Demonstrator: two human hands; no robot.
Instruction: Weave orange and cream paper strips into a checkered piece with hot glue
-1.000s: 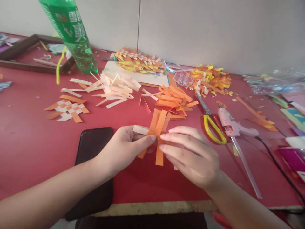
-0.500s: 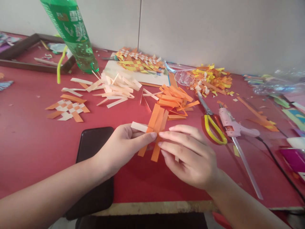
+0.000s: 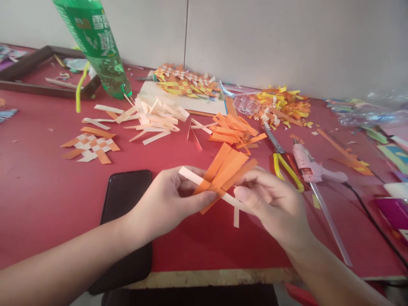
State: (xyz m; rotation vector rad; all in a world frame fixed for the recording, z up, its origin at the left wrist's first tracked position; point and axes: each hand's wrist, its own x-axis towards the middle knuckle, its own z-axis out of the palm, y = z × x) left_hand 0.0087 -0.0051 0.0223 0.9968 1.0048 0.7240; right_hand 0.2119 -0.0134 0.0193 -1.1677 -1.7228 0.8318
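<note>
Between my hands are several orange paper strips crossed by a cream paper strip. My left hand pinches them at the crossing, thumb on top. My right hand is closed on the right side of the woven strips, its thumb by the end of the cream strip; its other fingers are partly hidden behind the paper. A second pale strip hangs below that hand. Beyond lie a pile of loose orange strips, a pile of cream strips and a finished woven piece.
A black phone lies under my left forearm. Scissors and a pink glue gun lie to the right. A green bottle and a dark frame stand back left; paper scraps lie near the wall.
The woven strips have tilted to the right and their tops fan out. My right hand has turned and moved slightly right, showing its thumb and more of the cream strip.
</note>
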